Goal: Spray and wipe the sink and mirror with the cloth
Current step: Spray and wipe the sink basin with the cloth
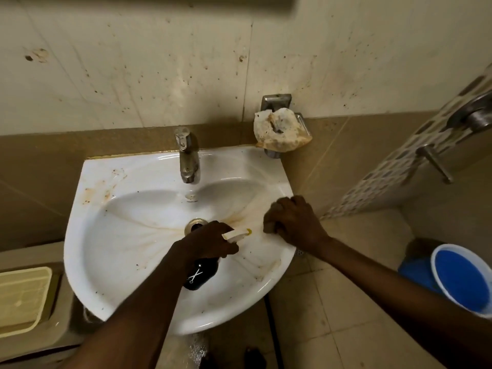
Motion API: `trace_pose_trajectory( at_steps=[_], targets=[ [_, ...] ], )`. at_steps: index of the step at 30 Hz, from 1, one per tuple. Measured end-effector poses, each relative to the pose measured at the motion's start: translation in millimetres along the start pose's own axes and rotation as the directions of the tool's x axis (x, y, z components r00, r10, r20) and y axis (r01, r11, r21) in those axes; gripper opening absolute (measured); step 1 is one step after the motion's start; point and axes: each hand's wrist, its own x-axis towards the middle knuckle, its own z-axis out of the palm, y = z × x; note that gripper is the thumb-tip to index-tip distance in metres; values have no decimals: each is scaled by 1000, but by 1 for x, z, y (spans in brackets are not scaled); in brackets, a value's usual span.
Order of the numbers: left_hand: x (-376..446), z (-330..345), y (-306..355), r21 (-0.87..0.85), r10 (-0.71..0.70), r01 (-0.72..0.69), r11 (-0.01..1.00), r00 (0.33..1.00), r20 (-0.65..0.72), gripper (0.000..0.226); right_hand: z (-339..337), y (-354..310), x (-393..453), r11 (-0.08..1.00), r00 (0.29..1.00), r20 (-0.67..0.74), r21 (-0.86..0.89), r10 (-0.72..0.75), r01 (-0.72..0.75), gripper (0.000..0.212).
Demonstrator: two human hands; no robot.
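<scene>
Black spray bottle (200, 272) gripped in left hand (210, 242) over stained sink (111, 235), right hand (294, 222) fisted just beside nozzle (contents unclear)

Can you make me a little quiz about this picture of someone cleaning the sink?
1. True or false: the left hand holds the black spray bottle.
2. Where is the right hand? A) on the tap B) on the sink's right side C) in the blue bucket
3. Fill in: brown stains run toward the ____.

Key: 1 true. 2 B; it is curled, perhaps round the cloth, which is hidden. 3 drain.
</scene>
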Motion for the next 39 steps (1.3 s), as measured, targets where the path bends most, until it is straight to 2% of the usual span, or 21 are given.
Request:
trace_pose_trajectory(
  at_steps=[3, 6, 8, 13, 18, 22, 24, 27, 30, 33, 34, 36, 39],
  targets=[
    [0, -4, 10, 26, 16, -16, 1000, 1000, 17, 13, -8, -3, 5, 1000, 999, 32, -6, 12, -12, 24],
    [-1, -5, 20, 18, 21, -21, 1000, 999, 43, 9, -16, 9, 44, 998, 1000, -31, -60, -4, 2, 25],
    [-3, -3, 28, -2, 24, -24, 1000, 999, 43, 12, -12, 16, 62, 998, 1000, -24, -62, -6, 4, 29],
    [-13, -1, 50, 47, 54, -59, 997, 993, 105, 12, -6, 21, 61, 996, 998, -38, -79, -52, 49, 36],
    [-24, 9, 61, 120, 12, -22, 993, 996, 88, 12, -3, 14, 50, 998, 998, -14, -31, 53, -54, 38],
    [-28, 2, 63, 174, 1, -18, 985, 995, 98, 12, 8, 17, 20, 999, 1000, 19, -29, 22, -21, 39],
    [-29, 0, 63, 187, -20, 3, 982, 996, 89, 16, -1, 15, 24, 997, 998, -11, -41, 58, -59, 31],
    [-37, -2, 64, 169, -60, 39, 985, 991, 119, 7, -11, -1, 30, 984, 986, -66, -80, 151, -156, 24],
    [-46, -4, 70, 169, -82, 54, 984, 984, 160, 27, -11, -27, 0, 978, 979, -49, -57, 200, -203, 18],
    [-53, -7, 68, 202, -70, 32, 979, 980, 188, 42, -14, -57, -38, 971, 970, -92, 99, 227, -218, 10],
    [-55, -8, 67, 215, -68, 26, 976, 979, 192, 43, -13, -64, -45, 970, 971, -107, 139, 214, -199, 14],
    [-58, -11, 60, 218, -44, 2, 976, 981, 189, 36, -11, -69, -45, 973, 970, -114, 106, 215, -203, 21],
    [-59, -17, 46, 226, 14, -47, 973, 989, 144, 6, -7, -59, -20, 961, 964, -83, -99, 252, -259, 10]
  ],
)
